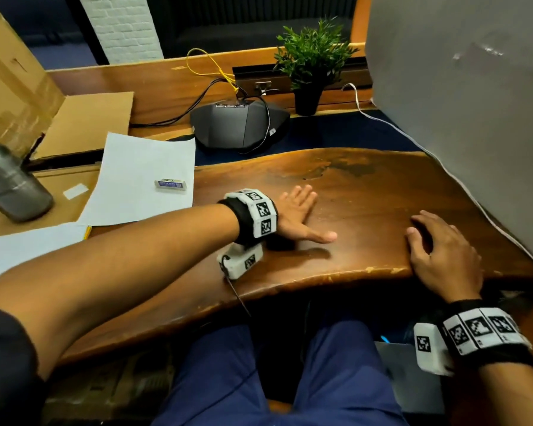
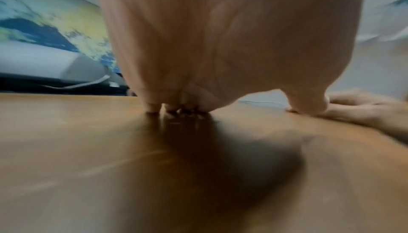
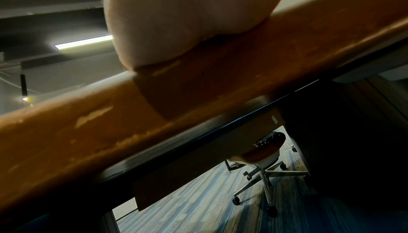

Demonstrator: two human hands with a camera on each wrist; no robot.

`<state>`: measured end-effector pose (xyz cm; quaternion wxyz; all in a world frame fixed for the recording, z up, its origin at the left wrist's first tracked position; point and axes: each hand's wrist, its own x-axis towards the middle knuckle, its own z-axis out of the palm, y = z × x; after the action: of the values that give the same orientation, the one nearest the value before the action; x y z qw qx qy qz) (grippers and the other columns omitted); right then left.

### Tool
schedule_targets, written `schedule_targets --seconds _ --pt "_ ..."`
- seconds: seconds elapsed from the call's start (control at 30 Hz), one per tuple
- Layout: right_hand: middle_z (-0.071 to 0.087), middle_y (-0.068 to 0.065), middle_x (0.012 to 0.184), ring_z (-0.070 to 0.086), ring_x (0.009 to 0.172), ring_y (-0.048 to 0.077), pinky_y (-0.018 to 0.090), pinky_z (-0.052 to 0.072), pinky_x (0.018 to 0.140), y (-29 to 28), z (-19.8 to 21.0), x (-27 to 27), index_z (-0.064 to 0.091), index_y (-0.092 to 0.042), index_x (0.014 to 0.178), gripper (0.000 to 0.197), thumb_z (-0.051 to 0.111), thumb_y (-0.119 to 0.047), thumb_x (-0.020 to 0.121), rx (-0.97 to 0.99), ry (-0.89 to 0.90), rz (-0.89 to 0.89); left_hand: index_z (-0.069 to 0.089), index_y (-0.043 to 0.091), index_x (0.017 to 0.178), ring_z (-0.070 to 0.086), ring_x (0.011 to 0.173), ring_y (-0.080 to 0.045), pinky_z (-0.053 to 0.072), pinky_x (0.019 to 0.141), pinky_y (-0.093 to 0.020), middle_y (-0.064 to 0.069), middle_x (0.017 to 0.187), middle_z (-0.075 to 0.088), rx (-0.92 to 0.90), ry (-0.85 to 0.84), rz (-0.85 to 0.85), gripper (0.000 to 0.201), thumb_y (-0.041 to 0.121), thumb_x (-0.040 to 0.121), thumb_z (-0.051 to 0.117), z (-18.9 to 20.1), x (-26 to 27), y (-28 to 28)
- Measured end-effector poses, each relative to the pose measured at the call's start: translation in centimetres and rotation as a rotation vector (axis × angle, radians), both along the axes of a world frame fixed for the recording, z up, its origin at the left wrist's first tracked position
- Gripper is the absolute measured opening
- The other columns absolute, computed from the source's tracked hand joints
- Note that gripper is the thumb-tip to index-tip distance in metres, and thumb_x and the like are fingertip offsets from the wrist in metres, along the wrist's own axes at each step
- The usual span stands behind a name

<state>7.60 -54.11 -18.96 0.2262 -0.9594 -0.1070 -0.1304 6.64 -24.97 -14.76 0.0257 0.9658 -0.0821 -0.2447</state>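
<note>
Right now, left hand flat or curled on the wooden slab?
Flat: left hand lies palm-down on the wooden slab, fingers straight and spread.

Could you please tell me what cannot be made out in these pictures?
Fingers of the right hand: right wrist view, hidden by its palm and the edge of the brown wooden desk.
Print on the small white eraser: head view, too small.
Grey metal bottle: head view, cut off by the left edge.

The surface (image 1: 366, 186) is dark polished wood, glossy, chipped along its near edge. White matt paper (image 1: 142, 167), brushed metal bottle (image 1: 10, 182), brown cardboard (image 1: 86, 121).
</note>
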Motion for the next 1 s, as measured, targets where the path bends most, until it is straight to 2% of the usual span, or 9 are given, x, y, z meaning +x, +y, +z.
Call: schedule_targets --seconds 0.1,0.2,0.27,0.37,0.47,0.57,0.73,0.87,1.0 --pt "0.054 0.002 0.146 0.050 0.133 0.029 0.048 0.040 0.108 -0.1 -0.2 -0.1 0.060 -0.022 0.135 0.055 0.036 -0.049 0.093 -0.008 0.008 0.007 -0.015 0.017 0.155 -0.017 0.149 -0.017 -0.007 0.122 -0.041 -0.001 0.162 -0.022 -0.146 0.056 -0.097 0.096 0.074 0.091 0.029 1.3 0.3 -2.0" --pt "0.054 0.002 0.146 0.050 0.133 0.029 0.047 0.039 0.109 -0.1 -0.3 0.1 0.060 -0.021 0.135 0.046 0.041 -0.042 0.100 -0.001 -0.004 0.008 -0.013 0.024 0.156 -0.013 0.150 -0.014 -0.004 0.122 -0.041 0.003 0.163 -0.017 -0.224 0.004 -0.031 0.098 0.077 0.088 0.032 2.8 1.2 0.5" --pt "0.055 0.002 0.146 0.050 0.133 0.029 0.047 0.038 0.109 -0.2 -0.5 0.2 0.061 -0.019 0.134 0.038 0.048 -0.035 0.102 -0.001 -0.006 -0.002 -0.011 0.022 0.156 -0.010 0.151 -0.019 -0.002 0.122 -0.045 -0.001 0.164 -0.015 -0.132 -0.048 0.065 0.101 0.082 0.084 0.028 3.3 2.0 3.2" --pt "0.056 0.003 0.145 0.050 0.133 0.028 0.046 0.038 0.111 -0.1 -0.5 0.1 0.063 -0.018 0.133 0.045 0.041 -0.039 0.100 0.013 -0.022 -0.005 -0.006 0.014 0.157 -0.007 0.151 -0.026 -0.001 0.122 -0.046 -0.007 0.164 -0.013 0.079 -0.038 0.223 0.102 0.080 0.086 0.024 2.4 2.4 7.0" --pt "0.057 0.004 0.143 0.051 0.133 0.027 0.043 0.035 0.114 0.1 -0.5 0.1 0.064 -0.017 0.131 0.043 0.040 -0.035 0.100 0.037 -0.043 -0.008 -0.009 0.014 0.156 -0.010 0.150 -0.032 -0.001 0.120 -0.052 -0.007 0.163 -0.017 0.186 -0.026 0.310 0.119 0.093 0.073 0.024 0.8 2.4 7.5" --pt "0.057 0.005 0.144 0.051 0.133 0.027 0.042 0.033 0.115 0.1 -0.8 0.1 0.065 -0.016 0.131 0.034 0.048 -0.025 0.102 0.033 -0.047 -0.030 -0.012 0.014 0.156 -0.015 0.150 -0.031 -0.001 0.120 -0.054 -0.008 0.162 -0.021 0.102 -0.018 0.238 0.130 0.100 0.063 0.022 0.3 3.0 4.1" --pt "0.059 0.005 0.142 0.052 0.133 0.024 0.041 0.033 0.115 0.0 -1.0 0.4 0.066 -0.016 0.129 0.044 0.039 -0.033 0.099 0.034 -0.066 -0.003 -0.012 0.017 0.156 -0.017 0.149 -0.024 -0.006 0.121 -0.049 -0.003 0.162 -0.022 -0.032 0.014 -0.047 0.142 0.105 0.046 0.012 -0.1 2.9 -5.4" --pt "0.059 0.006 0.141 0.053 0.133 0.024 0.041 0.034 0.115 -0.2 -1.3 0.4 0.066 -0.015 0.129 0.046 0.037 -0.034 0.098 0.027 -0.079 0.009 -0.012 0.022 0.156 -0.013 0.150 -0.019 -0.006 0.122 -0.046 0.002 0.162 -0.019 -0.189 0.051 -0.096 0.094 0.078 0.089 0.023 1.7 2.5 -6.9" --pt "0.061 0.007 0.139 0.054 0.131 0.025 0.041 0.036 0.114 0.0 -1.2 0.2 0.067 -0.014 0.127 0.047 0.037 -0.034 0.097 0.048 -0.094 -0.010 -0.003 0.017 0.158 -0.005 0.152 -0.024 0.002 0.122 -0.047 -0.004 0.164 -0.011 -0.075 -0.096 0.129 0.092 0.076 0.090 0.019 3.5 3.3 -0.2"
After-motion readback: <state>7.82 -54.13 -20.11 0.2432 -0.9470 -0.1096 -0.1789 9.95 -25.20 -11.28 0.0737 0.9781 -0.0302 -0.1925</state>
